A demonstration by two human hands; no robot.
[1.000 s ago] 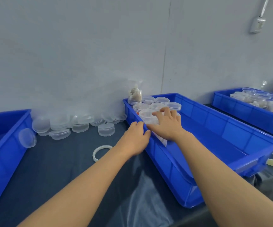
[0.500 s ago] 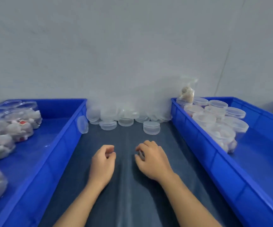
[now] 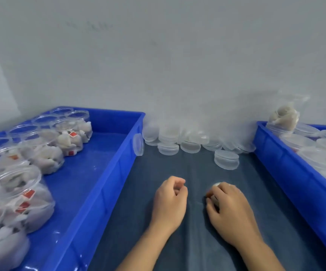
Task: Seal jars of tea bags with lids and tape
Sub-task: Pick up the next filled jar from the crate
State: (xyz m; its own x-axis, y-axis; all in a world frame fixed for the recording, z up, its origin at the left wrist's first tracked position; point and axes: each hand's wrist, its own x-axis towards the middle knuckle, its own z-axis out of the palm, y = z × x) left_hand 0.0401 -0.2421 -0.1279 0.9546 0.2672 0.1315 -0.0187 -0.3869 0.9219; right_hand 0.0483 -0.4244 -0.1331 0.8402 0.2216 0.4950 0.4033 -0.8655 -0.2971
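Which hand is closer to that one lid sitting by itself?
Right. The right hand rests just below the lone lid; the left hand lies farther off, down and to its left.

Two bare forearms enter from the bottom edge, no sleeves reaching into view; the left hand [image 3: 169, 202] and right hand [image 3: 229, 210] wear no gloves, and neither wrist carries a watch or band

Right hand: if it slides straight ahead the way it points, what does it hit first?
Likely the lone clear lid standing apart from the heap at the wall; the right hand points up and slightly left, and depth is unclear, so it could pass just beside it.
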